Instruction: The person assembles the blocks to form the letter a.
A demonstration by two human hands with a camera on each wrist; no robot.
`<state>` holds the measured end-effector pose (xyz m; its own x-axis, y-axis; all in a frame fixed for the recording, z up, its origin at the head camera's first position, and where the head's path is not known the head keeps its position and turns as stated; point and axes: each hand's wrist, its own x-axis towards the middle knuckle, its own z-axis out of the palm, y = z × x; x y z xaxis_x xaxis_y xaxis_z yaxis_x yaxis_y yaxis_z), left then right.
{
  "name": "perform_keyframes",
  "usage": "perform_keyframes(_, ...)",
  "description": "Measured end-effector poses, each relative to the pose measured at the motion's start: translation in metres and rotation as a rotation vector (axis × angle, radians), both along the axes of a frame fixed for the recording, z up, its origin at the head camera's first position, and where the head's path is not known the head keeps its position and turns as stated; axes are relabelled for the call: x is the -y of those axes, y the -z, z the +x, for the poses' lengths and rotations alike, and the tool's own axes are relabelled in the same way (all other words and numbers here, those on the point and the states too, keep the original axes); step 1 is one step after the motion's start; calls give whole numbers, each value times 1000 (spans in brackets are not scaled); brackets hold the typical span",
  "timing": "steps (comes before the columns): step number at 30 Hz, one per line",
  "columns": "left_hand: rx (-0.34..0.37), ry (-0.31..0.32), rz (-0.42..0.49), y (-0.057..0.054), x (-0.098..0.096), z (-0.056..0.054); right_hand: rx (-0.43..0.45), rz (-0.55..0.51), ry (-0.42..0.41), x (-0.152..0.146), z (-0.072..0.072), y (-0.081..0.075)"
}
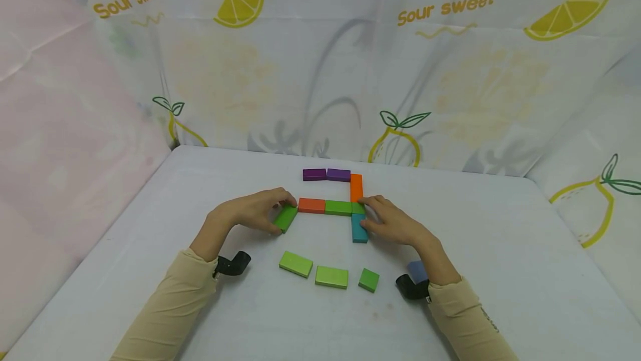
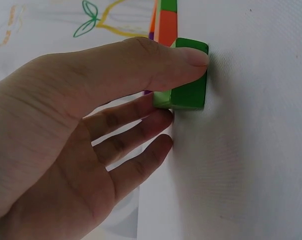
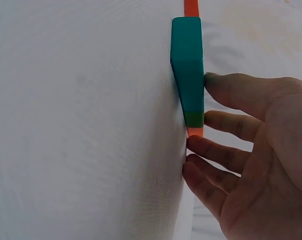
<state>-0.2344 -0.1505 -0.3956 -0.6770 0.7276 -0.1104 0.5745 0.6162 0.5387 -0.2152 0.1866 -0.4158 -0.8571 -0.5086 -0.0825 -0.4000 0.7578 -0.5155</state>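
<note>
My left hand point(image 1: 260, 209) pinches a green rectangular block point(image 1: 285, 218) between thumb and fingers. That block lies at a slant, one corner close to the left end of a red-orange block point(image 1: 311, 205). Right of this follow a green block point(image 1: 338, 208) and a small green cube point(image 1: 358, 208) in one row. An orange block point(image 1: 356, 187) reaches up from the cube, and a teal block point(image 1: 359, 228) reaches down. My right hand point(image 1: 393, 221) rests its thumb on the teal block and its index fingertip at the cube, fingers loosely extended. In the right wrist view the teal block point(image 3: 186, 65) stands beside the thumb.
Two purple blocks point(image 1: 326, 174) lie end to end at the back. Nearer me are two light green blocks point(image 1: 331, 277) and a green cube point(image 1: 369, 280). A blue block point(image 1: 417, 271) is partly hidden behind the black right wrist camera point(image 1: 412, 287). A printed cloth wall backs the white table.
</note>
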Motion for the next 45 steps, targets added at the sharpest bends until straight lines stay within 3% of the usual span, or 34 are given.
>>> perform_keyframes(9,-22,2,-23,0,-1,0,9,8,10,0,0,0)
perform_keyframes(16,3,-26,-39,-3,-1,0,6,10,1,0,0,0)
perform_keyframes(23,-94,-73,-25,-9,-4,2,14,-5,8,0,0,0)
perform_keyframes(27,-124,-45,21,-16,-10,6,4,-14,11,0,1,-2)
perform_keyframes(35,-52,51,-10,-24,-30,22,-53,-21,28,0,4,-10)
perform_keyframes(45,97,60,-168,-16,-53,40,-105,-10,-17,7,22,-16)
